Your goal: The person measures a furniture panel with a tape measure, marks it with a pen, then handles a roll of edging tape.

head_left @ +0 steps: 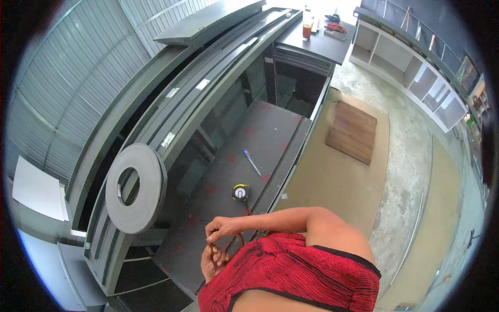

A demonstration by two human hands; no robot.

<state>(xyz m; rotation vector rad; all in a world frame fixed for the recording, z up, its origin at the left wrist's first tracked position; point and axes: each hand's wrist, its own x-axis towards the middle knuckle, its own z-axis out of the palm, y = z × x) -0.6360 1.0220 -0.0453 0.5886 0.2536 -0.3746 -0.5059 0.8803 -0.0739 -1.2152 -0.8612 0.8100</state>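
My two hands meet in front of my red shirt, over the near end of a dark panel [260,130]. My right hand [222,229] reaches across from the right with its fingers curled. Just under it my left hand [212,262] is closed too. Both pinch a small brown thing [210,245] between them, too small to identify. A thin dark loop [240,240] shows beside my right wrist. A yellow and black tape measure [240,192] lies on the panel just beyond my hands. A blue and white pen [251,161] lies farther up.
A large black roll of edge strip [136,187] leans on long dark curved panels [208,88] at the left. A cup of orange drink [307,30] stands on a far dark top. A wooden board [352,131] lies on the floor; white shelves [410,67] line the right wall.
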